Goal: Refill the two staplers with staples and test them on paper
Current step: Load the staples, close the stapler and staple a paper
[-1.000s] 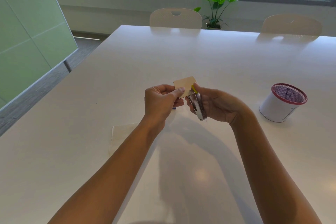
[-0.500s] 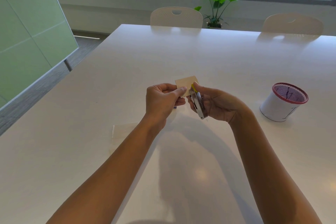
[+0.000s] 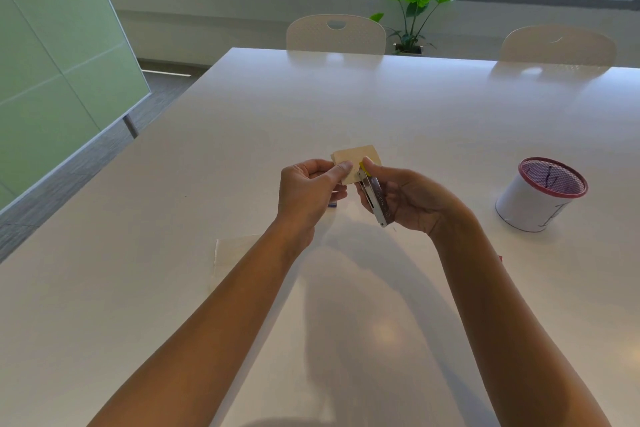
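Note:
My right hand [image 3: 408, 199] grips a small silver stapler [image 3: 375, 199] with a yellow tip, held above the white table [image 3: 415, 107]. My left hand [image 3: 308, 192] pinches a small folded cream paper [image 3: 356, 159] by its near edge. The paper's right edge sits at the stapler's yellow front end. A little blue object [image 3: 332, 204] peeks out under my left hand. A second stapler is not visible.
A flat pale sheet of paper [image 3: 235, 250] lies on the table under my left forearm. A white cup with a red mesh rim [image 3: 540, 196] stands at the right. Two white chairs [image 3: 336, 33] and a potted plant [image 3: 414, 15] are beyond the far edge.
Both hands, with paper and stapler, stay together and have barely shifted. The paper remains at the stapler's front end.

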`<act>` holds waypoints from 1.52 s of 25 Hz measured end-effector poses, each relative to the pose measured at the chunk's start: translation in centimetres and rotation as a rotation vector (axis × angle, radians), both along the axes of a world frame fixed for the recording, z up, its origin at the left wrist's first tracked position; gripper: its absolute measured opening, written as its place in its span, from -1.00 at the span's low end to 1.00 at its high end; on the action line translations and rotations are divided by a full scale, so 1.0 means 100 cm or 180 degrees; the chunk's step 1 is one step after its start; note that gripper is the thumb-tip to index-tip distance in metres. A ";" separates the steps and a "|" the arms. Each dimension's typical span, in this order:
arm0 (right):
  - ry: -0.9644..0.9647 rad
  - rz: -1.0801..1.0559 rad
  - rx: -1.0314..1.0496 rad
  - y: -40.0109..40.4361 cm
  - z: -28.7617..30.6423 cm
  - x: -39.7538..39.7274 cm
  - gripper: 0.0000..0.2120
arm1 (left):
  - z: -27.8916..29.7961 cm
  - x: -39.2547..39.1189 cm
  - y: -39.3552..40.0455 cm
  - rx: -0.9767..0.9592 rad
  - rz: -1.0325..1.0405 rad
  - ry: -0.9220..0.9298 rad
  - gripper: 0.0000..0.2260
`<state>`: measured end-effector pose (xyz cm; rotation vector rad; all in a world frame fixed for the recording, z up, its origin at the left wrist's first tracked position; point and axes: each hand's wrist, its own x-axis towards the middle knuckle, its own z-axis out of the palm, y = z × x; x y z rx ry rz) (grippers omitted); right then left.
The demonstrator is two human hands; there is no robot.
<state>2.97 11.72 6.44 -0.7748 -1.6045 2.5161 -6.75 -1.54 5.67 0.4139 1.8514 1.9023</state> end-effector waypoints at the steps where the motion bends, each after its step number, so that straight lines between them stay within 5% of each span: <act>1: -0.0012 -0.0021 0.0010 -0.001 0.000 -0.001 -0.63 | 0.000 0.001 0.000 -0.0007 0.0011 -0.0042 -0.86; 6: 0.0095 -0.0043 0.0185 -0.006 -0.002 -0.003 -0.73 | 0.001 0.007 0.003 -0.0058 -0.0524 -0.0269 -0.62; 8: 0.0202 -0.0041 0.0177 -0.008 -0.003 -0.004 -0.87 | 0.001 0.009 0.003 -0.0006 -0.0718 -0.0270 -0.66; 23: 0.0332 -0.0163 0.0229 -0.010 -0.003 -0.010 -0.82 | 0.001 0.013 0.010 0.0504 -0.0465 -0.0346 -0.90; 29: 0.0264 -0.0246 0.0204 -0.013 -0.002 -0.011 -0.71 | 0.000 0.013 0.009 0.0497 -0.0394 -0.0311 -0.91; 38: 0.0278 -0.0123 0.0307 -0.010 0.000 -0.008 -0.81 | 0.001 0.011 0.004 0.0385 -0.0556 -0.0308 -0.81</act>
